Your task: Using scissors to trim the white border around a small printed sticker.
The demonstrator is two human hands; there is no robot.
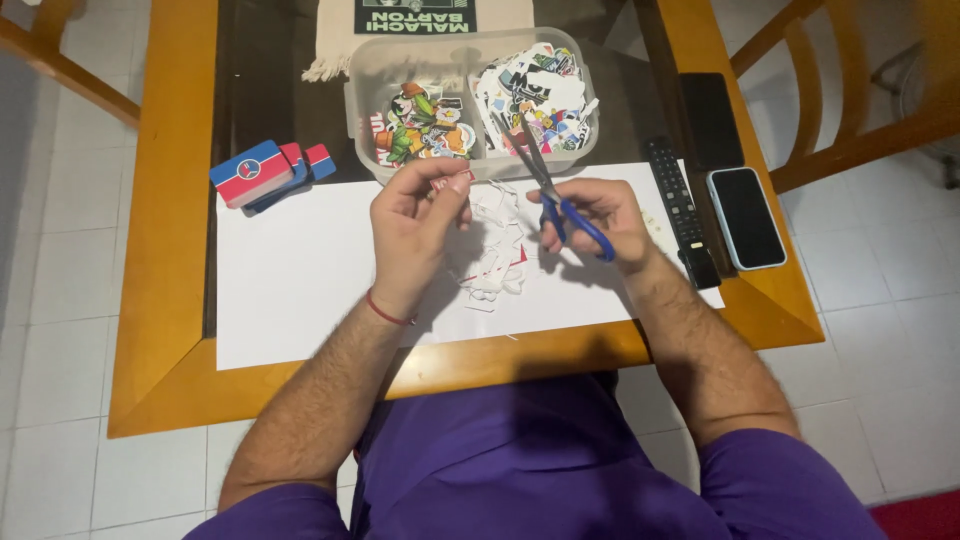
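Note:
My left hand (415,230) pinches a small red-and-white paper cutout (452,181) between thumb and fingertips, just in front of a clear plastic container. My right hand (595,220) grips blue-handled scissors (560,205), blades pointing up and left toward the container. Between both hands a pile of white paper scraps (497,255) lies on a large white sheet (300,270). The two-compartment container (470,65) holds several colourful cutout stickers in each side.
A glass-topped table with an orange wooden frame (170,250) holds everything. Red-and-blue cards (265,172) lie at the left. A black remote (678,205), a dark phone (709,120) and a light-cased phone (745,217) sit at the right. Wooden chairs stand at both far corners.

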